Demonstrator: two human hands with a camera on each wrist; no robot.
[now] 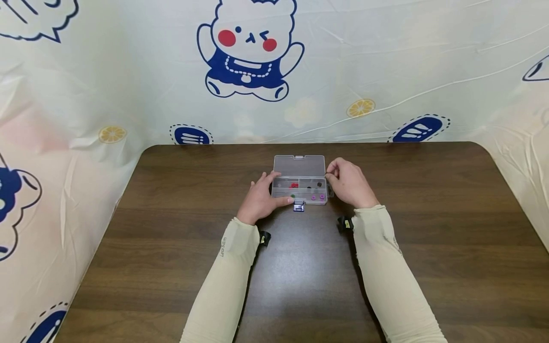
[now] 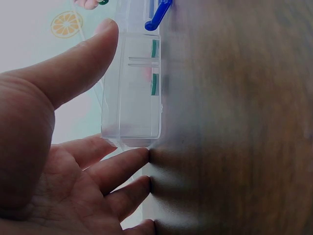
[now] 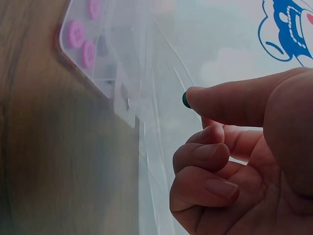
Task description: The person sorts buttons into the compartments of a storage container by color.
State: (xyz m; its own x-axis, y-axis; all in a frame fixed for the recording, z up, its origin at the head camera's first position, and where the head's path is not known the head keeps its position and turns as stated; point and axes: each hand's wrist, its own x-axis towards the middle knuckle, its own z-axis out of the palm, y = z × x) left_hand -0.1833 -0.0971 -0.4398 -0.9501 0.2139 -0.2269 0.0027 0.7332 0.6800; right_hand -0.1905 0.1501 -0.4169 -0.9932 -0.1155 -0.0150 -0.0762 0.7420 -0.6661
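Observation:
A clear plastic compartment box [image 1: 279, 193] lies on the table with its lid [image 1: 299, 166] swung back. My left hand [image 1: 259, 196] rests about the box's left end, thumb along the front edge and fingertips near the back left corner. In the left wrist view, those fingers [image 2: 120, 171] are spread beside the end wall. Just off the right end, my right hand [image 1: 350, 183] pinches a small dark green button [image 3: 186, 100] between thumb and index finger. Pink buttons [image 3: 76, 33], red pieces [image 1: 293, 185], dark pieces [image 1: 319, 184] and green ones [image 2: 155, 84] sit in separate compartments.
A blue latch [image 2: 159, 14] hangs at the box's front, and a clear latch [image 3: 125, 105] sticks out at its right end. Behind the brown wooden table [image 1: 193, 190] hangs a printed pale sheet [image 1: 150, 71]. Both wrists wear small black cameras [image 1: 345, 224].

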